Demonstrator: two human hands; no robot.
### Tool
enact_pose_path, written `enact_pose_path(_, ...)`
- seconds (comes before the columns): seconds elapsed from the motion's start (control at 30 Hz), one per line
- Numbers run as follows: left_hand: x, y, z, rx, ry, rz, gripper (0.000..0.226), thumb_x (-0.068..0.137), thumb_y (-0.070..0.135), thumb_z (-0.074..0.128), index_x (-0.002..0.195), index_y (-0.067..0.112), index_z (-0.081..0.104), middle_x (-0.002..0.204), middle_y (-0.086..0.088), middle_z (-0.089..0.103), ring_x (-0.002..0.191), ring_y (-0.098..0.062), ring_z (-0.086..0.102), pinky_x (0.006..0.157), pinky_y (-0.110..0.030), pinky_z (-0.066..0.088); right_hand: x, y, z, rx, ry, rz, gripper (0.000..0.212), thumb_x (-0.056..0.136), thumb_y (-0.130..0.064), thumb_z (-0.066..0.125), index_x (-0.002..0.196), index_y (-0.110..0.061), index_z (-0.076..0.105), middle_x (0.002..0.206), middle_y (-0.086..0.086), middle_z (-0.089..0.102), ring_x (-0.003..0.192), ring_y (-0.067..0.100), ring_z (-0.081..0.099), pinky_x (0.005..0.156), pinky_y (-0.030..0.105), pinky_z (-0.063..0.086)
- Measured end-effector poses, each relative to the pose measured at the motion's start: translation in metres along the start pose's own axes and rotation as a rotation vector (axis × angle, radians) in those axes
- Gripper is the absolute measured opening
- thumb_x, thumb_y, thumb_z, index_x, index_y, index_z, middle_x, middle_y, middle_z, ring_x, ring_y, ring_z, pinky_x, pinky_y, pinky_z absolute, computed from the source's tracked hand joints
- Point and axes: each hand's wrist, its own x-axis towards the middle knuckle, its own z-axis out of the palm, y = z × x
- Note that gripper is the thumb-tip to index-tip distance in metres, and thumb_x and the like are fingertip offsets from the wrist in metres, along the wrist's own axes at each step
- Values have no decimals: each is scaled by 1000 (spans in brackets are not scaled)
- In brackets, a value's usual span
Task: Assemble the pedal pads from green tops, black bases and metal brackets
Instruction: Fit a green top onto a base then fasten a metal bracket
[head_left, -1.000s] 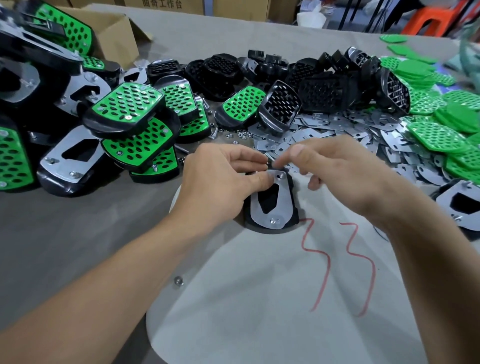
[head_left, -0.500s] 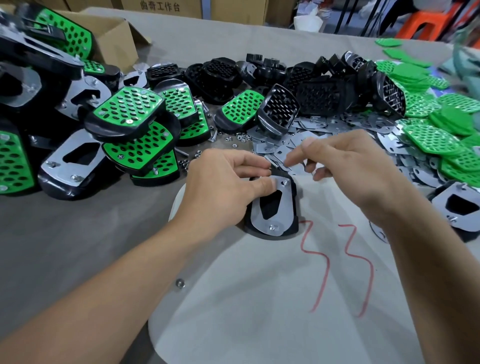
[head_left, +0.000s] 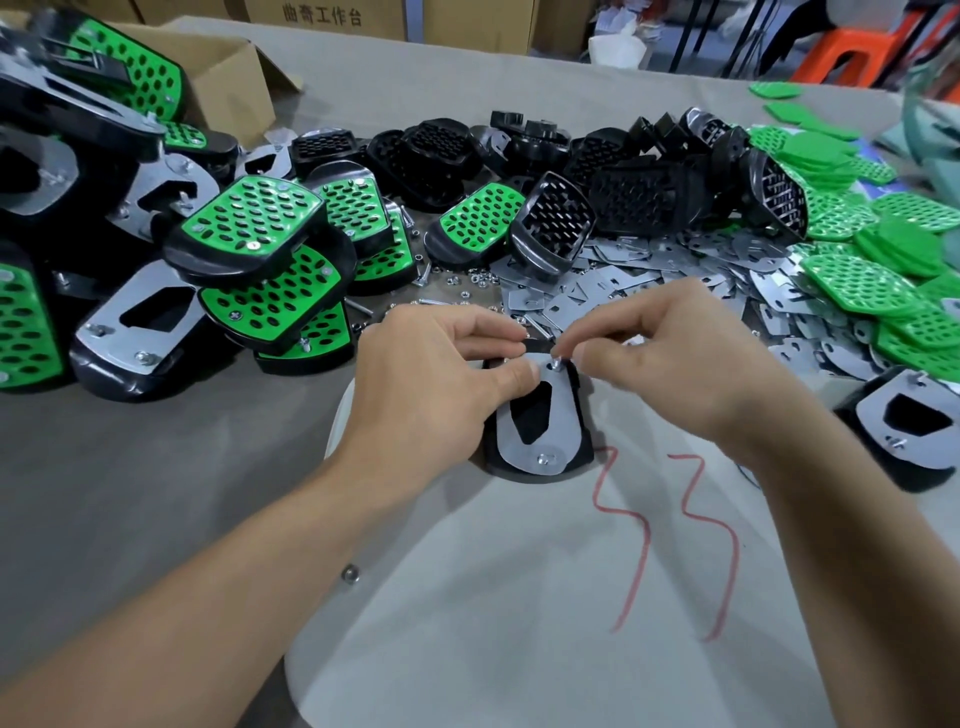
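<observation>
Pedal pad (head_left: 583, 441) lies on the worktop (head_left: 130, 493), metal bracket (head_left: 563, 421) upward. My left fingers (head_left: 483, 332) grip its far edge; my right fingers (head_left: 597, 325) pinch a nut (head_left: 557, 364) at the far stud. I judge the near stud fastened; loose green tops (head_left: 852, 283) remain beyond my right fingers.

Black base (head_left: 585, 441) underside-up mid-tabletop, metal bracket (head_left: 563, 415) seated on it, gripped by left hand (head_left: 431, 384); far-end screw (head_left: 556, 365) pinched by right hand (head_left: 675, 364). Finished pads (head_left: 249, 223) heaped at left edge; bare bases (head_left: 639, 200) farther back; loose brackets (head_left: 649, 291), green tops (head_left: 857, 280) toward right edge.

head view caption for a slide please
Left hand steadies a bracket on a black base while right hand pinches its upper screw.
</observation>
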Motion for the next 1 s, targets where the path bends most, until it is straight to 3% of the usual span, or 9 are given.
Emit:
enact_pose_path(0.1, -1, 0, -1, -12, 5, -18, 22, 69, 25, 95, 82, 34, 79, 75, 24, 75, 74, 8, 72, 71, -21, 60, -1, -8, 6, -125, 66, -3, 17, 83, -26, 71, 74, -38, 77, 63, -1, 70, 54, 11, 59, 62, 27, 54)
enact_pose_path(0.2, -1, 1, 0, -25, 9, -38, 23, 70, 23, 94, 83, 33, 79, 76, 22, 76, 74, 6, 73, 75, -24, 60, -3, -11, 7, -242, 68, 25, 19, 85, -34, 66, 72, -23, 75, 58, 0, 66, 51, 14, 56, 56, 28, 49)
enact_pose_path(0.27, -2, 1, 1, -27, 18, -46, 22, 70, 22, 94, 83, 32, 79, 76, 22, 76, 74, 6, 73, 77, -25, 60, -7, -12, 6, -268, 4, 33, 29, 85, -37, 65, 65, -17, 72, 67, 1, 70, 60, 16, 61, 59, 31, 53)
enact_pose_path(0.37, -2, 1, 0, -25, 21, -51, 22, 70, 23, 94, 83, 32, 79, 76, 22, 76, 72, 5, 73, 77, -27, 61, -5, -11, 3, -148, 88, 65, 25, 85, -39, 69, 63, -28, 74, 61, 3, 69, 49, 15, 56, 47, 23, 50)
enact_pose_path(0.53, -1, 2, 0, -13, 23, -42, 22, 69, 25, 94, 80, 34, 78, 74, 24, 75, 73, 8, 72, 79, -29, 59, -1, -7, 3, -1, 19, 41, 11, 84, -32, 71, 78, -35, 80, 84, 10, 76, 89, 32, 69, 83, 48, 58)
enact_pose_path(0.63, 1, 2, 2, -9, 24, -43, 22, 68, 25, 94, 79, 34, 78, 73, 24, 74, 71, 8, 71, 75, -27, 59, -3, -8, 1, 14, 17, 60, 12, 77, -34, 72, 67, -31, 78, 82, 6, 76, 88, 29, 69, 82, 48, 57)
enact_pose_path(0.77, 2, 0, 1, 7, 16, -35, 21, 68, 26, 93, 80, 34, 78, 72, 25, 74, 72, 9, 71, 77, -25, 59, -3, -6, 8, 61, 57, 69, 10, 78, -29, 72, 71, -29, 79, 82, 15, 72, 78, 33, 63, 76, 52, 54)
enact_pose_path(0.87, 3, -1, 1, 15, 10, -31, 21, 69, 28, 94, 79, 35, 77, 72, 27, 73, 69, 9, 70, 72, -25, 59, -2, -6, 9, 200, 44, 90, 11, 84, -20, 73, 78, -25, 81, 72, 5, 72, 65, 12, 56, 69, 43, 52)
enact_pose_path(1.0, 3, -2, 1, 7, 14, -22, 20, 68, 30, 94, 79, 36, 77, 72, 28, 73, 68, 9, 70, 66, -29, 59, -3, -5, 10, 246, -43, 86, 15, 79, -28, 69, 85, -33, 82, 82, 1, 76, 73, 9, 61, 80, 36, 55)
